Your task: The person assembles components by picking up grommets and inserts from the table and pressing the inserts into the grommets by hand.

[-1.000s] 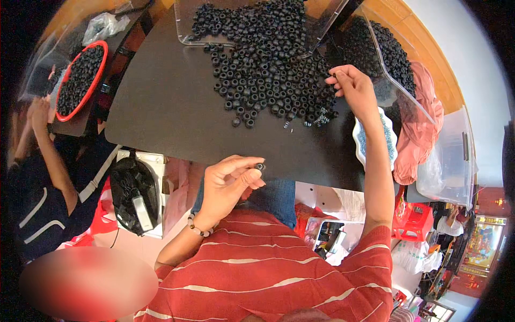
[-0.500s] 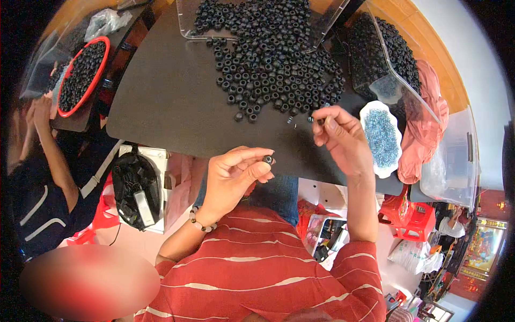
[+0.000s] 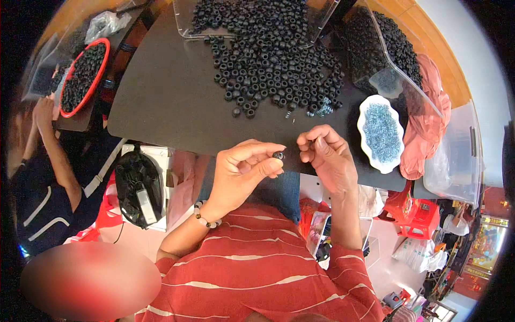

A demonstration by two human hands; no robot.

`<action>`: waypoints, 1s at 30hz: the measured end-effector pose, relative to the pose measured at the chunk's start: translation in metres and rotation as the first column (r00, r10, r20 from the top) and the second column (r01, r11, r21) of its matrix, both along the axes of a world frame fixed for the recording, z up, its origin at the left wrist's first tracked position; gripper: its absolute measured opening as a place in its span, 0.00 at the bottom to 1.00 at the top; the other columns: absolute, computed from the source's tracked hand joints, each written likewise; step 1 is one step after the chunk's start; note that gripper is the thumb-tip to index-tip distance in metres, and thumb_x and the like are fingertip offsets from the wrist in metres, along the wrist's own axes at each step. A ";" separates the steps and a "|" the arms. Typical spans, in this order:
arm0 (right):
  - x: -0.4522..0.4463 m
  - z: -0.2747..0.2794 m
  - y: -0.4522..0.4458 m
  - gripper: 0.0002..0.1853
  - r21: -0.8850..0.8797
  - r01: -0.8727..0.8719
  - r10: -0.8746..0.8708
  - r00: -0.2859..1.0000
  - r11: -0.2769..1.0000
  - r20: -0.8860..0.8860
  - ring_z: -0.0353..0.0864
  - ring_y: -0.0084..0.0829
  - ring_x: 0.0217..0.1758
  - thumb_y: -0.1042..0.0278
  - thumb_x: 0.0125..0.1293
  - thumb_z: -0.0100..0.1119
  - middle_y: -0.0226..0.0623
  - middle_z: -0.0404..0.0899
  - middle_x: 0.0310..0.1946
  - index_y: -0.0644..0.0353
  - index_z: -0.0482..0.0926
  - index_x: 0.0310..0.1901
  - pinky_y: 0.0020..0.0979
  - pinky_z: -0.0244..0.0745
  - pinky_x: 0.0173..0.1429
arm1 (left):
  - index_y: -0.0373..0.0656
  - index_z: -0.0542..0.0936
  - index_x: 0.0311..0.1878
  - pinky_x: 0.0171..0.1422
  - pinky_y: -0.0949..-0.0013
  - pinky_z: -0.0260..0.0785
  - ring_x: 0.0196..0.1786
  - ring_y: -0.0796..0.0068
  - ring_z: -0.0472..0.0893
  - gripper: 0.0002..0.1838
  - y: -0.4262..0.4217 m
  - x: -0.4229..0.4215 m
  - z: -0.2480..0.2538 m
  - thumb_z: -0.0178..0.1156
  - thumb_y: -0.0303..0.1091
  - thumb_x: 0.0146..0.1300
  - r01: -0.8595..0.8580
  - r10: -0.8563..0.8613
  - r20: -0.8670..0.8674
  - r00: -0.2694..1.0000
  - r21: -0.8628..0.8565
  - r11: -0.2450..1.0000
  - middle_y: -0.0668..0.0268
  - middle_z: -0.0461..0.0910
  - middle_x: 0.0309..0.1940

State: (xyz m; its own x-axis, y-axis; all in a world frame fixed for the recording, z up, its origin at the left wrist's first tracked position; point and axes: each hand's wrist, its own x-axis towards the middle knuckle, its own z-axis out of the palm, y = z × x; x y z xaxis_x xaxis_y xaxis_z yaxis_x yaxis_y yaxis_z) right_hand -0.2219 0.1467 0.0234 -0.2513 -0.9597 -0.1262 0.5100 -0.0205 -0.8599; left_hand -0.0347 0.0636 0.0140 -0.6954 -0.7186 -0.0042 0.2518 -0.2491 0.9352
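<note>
Between its thumb and index finger, my left hand (image 3: 244, 174) pinches a black bead (image 3: 278, 155) above the table's front edge. My right hand (image 3: 332, 158) is just to the right of it, thumb and fingertips pressed together; what they hold, if anything, is too small to make out. The two hands are apart. Beyond them, a heap of black beads (image 3: 273, 75) spreads over the dark table (image 3: 161, 96). A few small shiny pieces (image 3: 325, 107) lie at the heap's near right edge. Right of my right hand sits a white scalloped dish (image 3: 364, 145) of small blue pieces (image 3: 382, 133).
A clear bin of black beads (image 3: 394, 48) and a pink cloth (image 3: 421, 134) are at the right. A red-rimmed basket (image 3: 99, 78) stands at the left, beside a co-worker's arm (image 3: 61, 161). A black bag (image 3: 138, 185) lies below the table's left side.
My right hand has moved from the heap's right edge down and left, close to my left hand. My left hand has shifted slightly right with the bead still pinched.
</note>
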 end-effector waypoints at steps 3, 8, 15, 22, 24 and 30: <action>0.002 -0.001 0.002 0.12 0.042 -0.003 0.003 1.000 0.999 0.007 0.75 0.21 0.32 0.64 0.70 0.56 0.32 0.80 0.33 0.62 0.78 0.47 0.22 0.70 0.36 | 0.35 0.82 0.49 0.40 0.77 0.74 0.35 0.80 0.81 0.13 0.001 -0.001 0.001 0.64 0.24 0.61 -0.002 0.002 0.006 1.000 -0.002 1.000 0.65 0.79 0.35; 0.002 0.005 0.004 0.11 0.059 0.013 -0.014 1.000 0.998 0.026 0.75 0.20 0.28 0.63 0.69 0.58 0.32 0.80 0.29 0.61 0.78 0.45 0.21 0.69 0.33 | 0.35 0.81 0.50 0.39 0.77 0.74 0.35 0.79 0.81 0.14 0.002 0.000 0.000 0.64 0.24 0.61 -0.003 0.003 -0.008 1.000 0.019 1.000 0.64 0.81 0.35; -0.002 -0.002 0.009 0.10 0.023 -0.005 0.002 0.994 1.000 0.109 0.75 0.21 0.26 0.64 0.67 0.60 0.33 0.80 0.28 0.62 0.79 0.43 0.22 0.69 0.31 | 0.34 0.80 0.50 0.39 0.77 0.74 0.35 0.79 0.81 0.15 0.003 -0.002 -0.003 0.65 0.25 0.60 0.009 -0.009 -0.012 1.000 0.042 0.999 0.62 0.83 0.34; 0.002 -0.004 0.011 0.11 0.030 -0.016 0.015 0.999 0.999 0.044 0.76 0.22 0.28 0.67 0.65 0.62 0.35 0.82 0.31 0.63 0.80 0.45 0.22 0.71 0.34 | 0.35 0.82 0.47 0.38 0.77 0.74 0.34 0.79 0.81 0.12 0.001 -0.002 -0.003 0.66 0.25 0.59 -0.007 0.007 -0.012 1.000 -0.012 1.000 0.64 0.81 0.35; 0.004 -0.005 0.011 0.11 0.030 0.013 -0.014 0.999 0.999 0.029 0.76 0.22 0.28 0.68 0.64 0.63 0.36 0.82 0.31 0.63 0.80 0.45 0.22 0.71 0.34 | 0.35 0.83 0.46 0.38 0.78 0.74 0.34 0.80 0.80 0.12 0.001 -0.002 -0.003 0.67 0.25 0.58 -0.012 0.011 -0.003 1.000 -0.031 0.999 0.64 0.80 0.35; 0.007 -0.004 0.009 0.10 0.055 0.008 -0.009 1.000 0.998 0.010 0.74 0.22 0.26 0.68 0.62 0.65 0.35 0.81 0.30 0.63 0.80 0.42 0.22 0.70 0.34 | 0.35 0.83 0.46 0.38 0.78 0.73 0.34 0.81 0.80 0.12 0.001 -0.001 -0.004 0.67 0.24 0.58 -0.020 0.020 0.001 1.000 -0.088 0.996 0.65 0.80 0.36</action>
State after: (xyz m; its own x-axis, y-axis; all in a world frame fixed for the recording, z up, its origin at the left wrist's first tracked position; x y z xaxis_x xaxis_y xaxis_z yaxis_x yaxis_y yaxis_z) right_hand -0.2145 0.1554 0.0196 -0.2577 -0.9491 -0.1811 0.5190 0.0221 -0.8545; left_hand -0.0357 0.0643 0.0101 -0.6810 -0.7299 0.0588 0.2544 -0.1605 0.9537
